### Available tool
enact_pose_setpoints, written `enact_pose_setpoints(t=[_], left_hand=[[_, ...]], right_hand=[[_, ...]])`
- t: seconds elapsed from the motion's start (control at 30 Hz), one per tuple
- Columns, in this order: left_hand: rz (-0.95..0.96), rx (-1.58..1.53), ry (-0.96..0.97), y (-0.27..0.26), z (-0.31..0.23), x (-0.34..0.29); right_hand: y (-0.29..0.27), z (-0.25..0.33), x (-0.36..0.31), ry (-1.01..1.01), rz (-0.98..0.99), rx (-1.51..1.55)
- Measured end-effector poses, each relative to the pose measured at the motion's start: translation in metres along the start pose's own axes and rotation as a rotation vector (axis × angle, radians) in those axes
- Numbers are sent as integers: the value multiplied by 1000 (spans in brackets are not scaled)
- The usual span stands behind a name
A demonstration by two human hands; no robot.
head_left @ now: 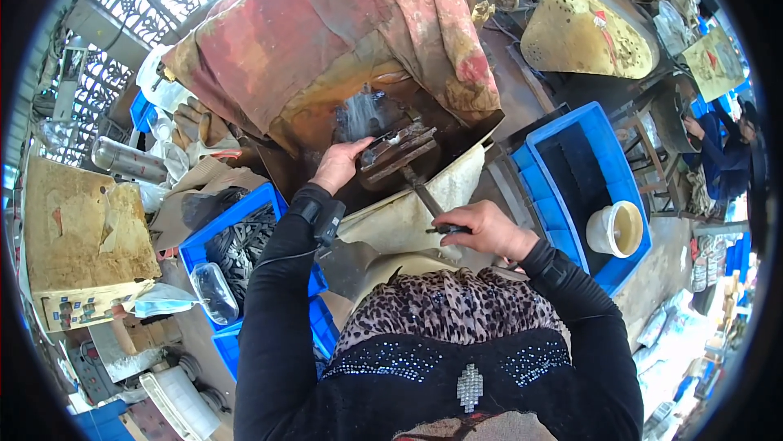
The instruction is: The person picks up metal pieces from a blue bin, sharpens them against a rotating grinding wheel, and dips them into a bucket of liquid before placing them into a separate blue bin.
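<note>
My left hand (pixel 341 165) reaches to the near edge of a wet, rusty machine opening, its thumb and forefinger pinched on a small thin metal piece (pixel 380 140). Beside those fingertips is a rusty metal fixture (pixel 400 155) with a bar (pixel 422 194) slanting down toward my right hand (pixel 489 229). The right fingers are closed on a small dark piece (pixel 447 229) at the bar's lower end; whether it is part of the bar I cannot tell. Behind the fixture, water (pixel 359 115) sprays in the opening. A stained red cloth (pixel 326 25) drapes over the machine.
On the left a blue crate (pixel 273 195) holds many dark metal strips, with a clear plastic bottle (pixel 214 292) on its edge. A larger blue crate (pixel 528 165) at right contains a white bucket (pixel 614 229). Worn cardboard (pixel 90 229) lies far left. Another person (pixel 722 147) is at far right.
</note>
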State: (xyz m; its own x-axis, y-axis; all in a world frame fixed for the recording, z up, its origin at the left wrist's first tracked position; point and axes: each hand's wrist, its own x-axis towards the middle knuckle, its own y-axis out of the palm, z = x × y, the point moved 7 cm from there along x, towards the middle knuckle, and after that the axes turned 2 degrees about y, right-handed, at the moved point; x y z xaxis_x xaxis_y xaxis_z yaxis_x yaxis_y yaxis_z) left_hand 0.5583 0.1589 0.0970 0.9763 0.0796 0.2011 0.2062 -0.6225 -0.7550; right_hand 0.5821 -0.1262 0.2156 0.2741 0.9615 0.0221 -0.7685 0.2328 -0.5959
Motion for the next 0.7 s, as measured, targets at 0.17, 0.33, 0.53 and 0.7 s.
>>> enact_pose_setpoints(t=[0.17,0.33,0.53,0.7], left_hand=[[9,104,64,-9,-10,-4],[25,85,80,-11,-9,-7],[175,270,-14,-39,-57,-2],[-224,225,-127,-75,-49,-37]], right_hand=[[4,9,0,-58,-4,-93],[5,16,4,-99,-16,-127],[4,8,-2,-84,-63,-133],[-12,26,23,-149,-145,-93]])
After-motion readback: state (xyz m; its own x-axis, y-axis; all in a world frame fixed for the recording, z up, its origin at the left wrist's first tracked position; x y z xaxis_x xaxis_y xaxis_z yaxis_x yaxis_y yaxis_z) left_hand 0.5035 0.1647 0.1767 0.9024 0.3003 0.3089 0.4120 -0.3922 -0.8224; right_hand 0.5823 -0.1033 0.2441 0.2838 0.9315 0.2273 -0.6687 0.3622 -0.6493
